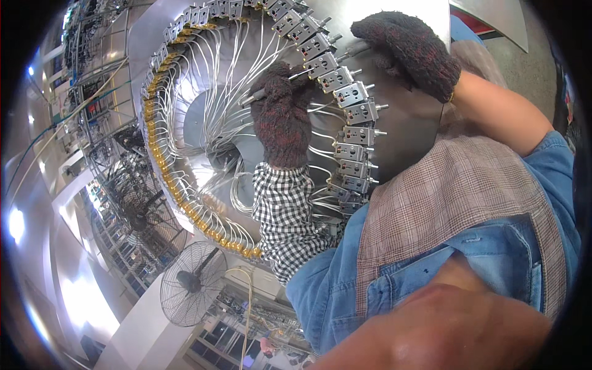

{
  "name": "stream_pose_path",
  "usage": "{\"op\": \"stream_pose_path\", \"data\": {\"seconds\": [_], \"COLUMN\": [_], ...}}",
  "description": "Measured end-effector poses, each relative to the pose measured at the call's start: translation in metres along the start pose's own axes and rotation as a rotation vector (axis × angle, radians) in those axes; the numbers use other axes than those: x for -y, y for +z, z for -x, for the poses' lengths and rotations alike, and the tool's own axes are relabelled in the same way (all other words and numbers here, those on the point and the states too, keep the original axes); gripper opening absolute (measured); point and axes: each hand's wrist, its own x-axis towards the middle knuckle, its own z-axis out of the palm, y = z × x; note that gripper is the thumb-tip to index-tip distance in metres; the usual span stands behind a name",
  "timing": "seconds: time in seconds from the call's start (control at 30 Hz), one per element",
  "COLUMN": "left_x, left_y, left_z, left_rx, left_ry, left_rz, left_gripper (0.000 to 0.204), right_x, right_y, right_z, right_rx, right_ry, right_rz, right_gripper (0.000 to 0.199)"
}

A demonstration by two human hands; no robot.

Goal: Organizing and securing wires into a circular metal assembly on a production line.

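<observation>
A: Where does the metal block (320, 64) lie?
B: Far-right of the left hand (282, 117), the nearer one, whose gloved fingers are closed around a slim tool (253, 97), its long axis slanting toward the block.
A: And the right hand (407, 52)?
B: Right of the block, fingers curled over a grey rod (353, 50); whether gripping, I cannot tell.

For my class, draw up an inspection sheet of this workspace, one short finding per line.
Surface: grey metal worktop, shiny in places.
Job's things: small metal boxes and brass-coloured fittings, arranged in a curve.
Clutter: crowded racks at the picture's left.
Left hand: dark glove, curled around a slim grey rod.
Right hand: dark glove, at a grey tool; grip unclear.
Cables: white wires fan out toward boxes and fittings.
Surroundings: round caged fan.
</observation>
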Motion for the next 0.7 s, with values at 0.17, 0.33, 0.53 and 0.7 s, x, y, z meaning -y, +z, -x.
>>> {"op": "stream_pose_path", "data": {"seconds": [0.17,0.33,0.53,0.7], "left_x": [0.000,-0.007,-0.010,-0.005], "left_y": [0.003,0.001,0.001,-0.001], "left_z": [0.000,-0.002,-0.002,-0.003], "left_rx": [-0.038,-0.077,-0.134,0.005], "left_ry": [-0.195,-0.363,-0.392,-0.140], "left_rz": [0.307,0.717,0.838,0.275], "left_gripper": [0.029,0.029,0.026,0.024], "right_x": [-0.007,0.001,-0.003,0.015], "right_y": [-0.003,-0.001,0.003,-0.006], "right_z": [-0.003,-0.001,0.002,0.002], "right_rx": [0.021,0.005,-0.010,0.057], "right_ry": [-0.103,0.093,-0.007,0.163], "right_rz": [0.033,-0.113,-0.310,-0.120], "right_gripper": [0.025,0.026,0.029,0.034]}}
